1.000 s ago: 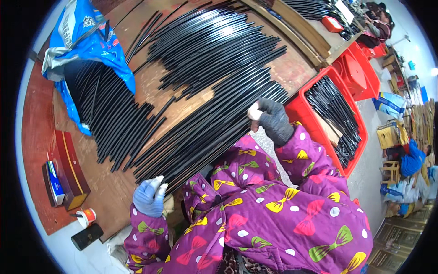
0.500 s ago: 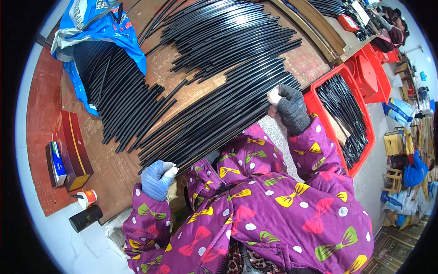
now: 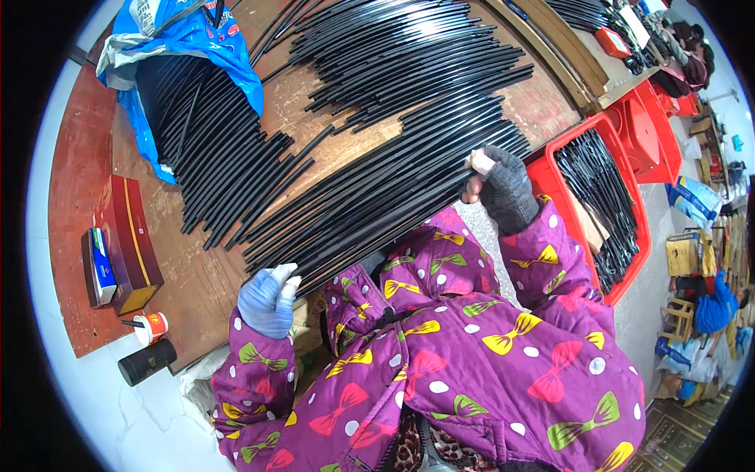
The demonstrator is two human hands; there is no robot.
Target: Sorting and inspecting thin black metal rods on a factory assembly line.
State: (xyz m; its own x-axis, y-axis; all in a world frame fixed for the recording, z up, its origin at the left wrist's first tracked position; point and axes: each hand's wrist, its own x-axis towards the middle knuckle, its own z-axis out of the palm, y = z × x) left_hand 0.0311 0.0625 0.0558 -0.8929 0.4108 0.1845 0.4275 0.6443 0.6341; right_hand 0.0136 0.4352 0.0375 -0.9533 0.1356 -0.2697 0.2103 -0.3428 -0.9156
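Observation:
Long, thin black rods [image 3: 370, 185] lie side by side in a wide layer along the near edge of the table. My left hand [image 3: 267, 303], in a light blue glove with bare fingertips, pinches the left end of a rod at this edge. At the layer's right end, my right hand [image 3: 505, 189], in a dark grey fingerless glove, is closed with thumb and fingers on the rods' edge. Between both hands the nearest rod runs slantwise. How many rods the fingers hold is hard to see.
More black rods [image 3: 409, 55] are heaped farther back, and others spill from a blue plastic bag [image 3: 236, 67] at left. A red crate [image 3: 544, 175] of rods stands at right. A dark red box [image 3: 130, 252], a paper cup [image 3: 153, 326] and a black cylinder [image 3: 148, 362] sit at left.
The view has shifted slightly, so the table and rods appear a little higher and farther right. My left hand is slightly farther left and higher; both hands stay closed at the rods' ends.

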